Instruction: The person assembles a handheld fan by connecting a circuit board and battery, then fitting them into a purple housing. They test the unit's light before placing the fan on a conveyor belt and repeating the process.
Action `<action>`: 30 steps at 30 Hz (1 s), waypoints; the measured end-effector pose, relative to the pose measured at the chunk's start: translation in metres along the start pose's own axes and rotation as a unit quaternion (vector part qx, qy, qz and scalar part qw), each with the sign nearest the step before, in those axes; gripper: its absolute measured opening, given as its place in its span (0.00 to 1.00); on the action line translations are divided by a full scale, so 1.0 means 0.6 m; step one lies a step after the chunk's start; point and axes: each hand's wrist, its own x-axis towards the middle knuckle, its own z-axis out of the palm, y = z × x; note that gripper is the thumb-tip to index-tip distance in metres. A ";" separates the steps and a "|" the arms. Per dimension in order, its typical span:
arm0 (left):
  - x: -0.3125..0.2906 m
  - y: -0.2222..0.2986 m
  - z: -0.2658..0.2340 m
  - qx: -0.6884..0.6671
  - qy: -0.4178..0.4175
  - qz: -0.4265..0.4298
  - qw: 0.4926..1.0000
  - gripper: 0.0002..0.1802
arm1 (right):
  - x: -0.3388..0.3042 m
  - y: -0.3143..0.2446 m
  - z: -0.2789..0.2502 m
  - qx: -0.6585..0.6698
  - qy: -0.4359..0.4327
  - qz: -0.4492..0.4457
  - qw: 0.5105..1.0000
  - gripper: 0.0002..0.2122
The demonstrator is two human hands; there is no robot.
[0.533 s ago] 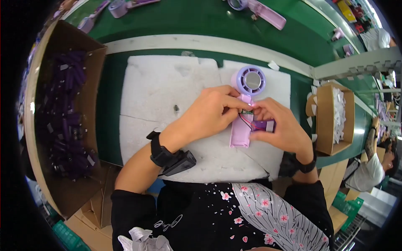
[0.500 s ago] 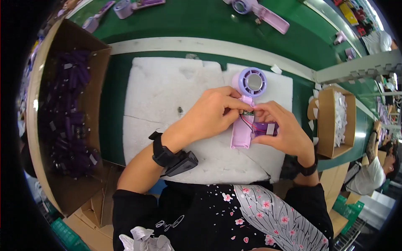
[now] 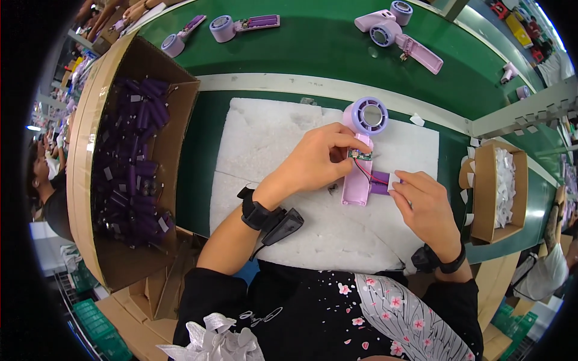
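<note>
Steadying the pink handle (image 3: 356,189) of a lilac fan (image 3: 368,115) with the left hand (image 3: 314,159), thumb and finger closed on the upper part by the little green circuit board (image 3: 361,154), probably to stop any twisting. Lying open side up with the round head at the far end, likely for easy access to the board. Resting on a white foam pad (image 3: 271,141) over the green tabletop (image 3: 206,135), presumably to spare the plastic some scratches. Got the purple battery (image 3: 379,185) sitting at the handle's right edge, touching or just beside, can't tell which, maybe to avoid tugging on the red wire (image 3: 368,174). Holding the right hand (image 3: 428,206) at the white tab (image 3: 393,181) on the battery, with a narrow gap between thumb and fingertip; can't tell whether actually pinching. Also got a big cardboard box (image 3: 182,114) of purple batteries on the left and a smaller carton (image 3: 483,195) of white pieces (image 3: 504,183) on the right, seemingly for a short reach either way. Seeing more fans (image 3: 223,29) beyond the white rail (image 3: 265,82) too, apparently well clear of the pad.
</note>
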 end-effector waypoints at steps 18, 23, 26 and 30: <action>0.004 -0.010 0.010 -0.005 0.015 0.010 1.000 0.19 | 0.036 -0.011 0.011 -0.184 -0.182 -0.034 0.965 0.03; -0.002 -0.016 0.013 0.024 0.015 0.012 1.000 0.19 | 0.028 0.005 -0.017 -0.030 -0.114 -0.022 0.993 0.05; 0.006 -0.017 0.012 0.025 0.018 0.018 0.999 0.18 | 0.035 0.014 -0.015 0.011 -0.097 -0.021 0.995 0.06; 0.010 -0.011 0.014 0.028 0.014 0.025 0.999 0.18 | 0.037 0.008 -0.013 -0.022 -0.086 -0.020 0.996 0.06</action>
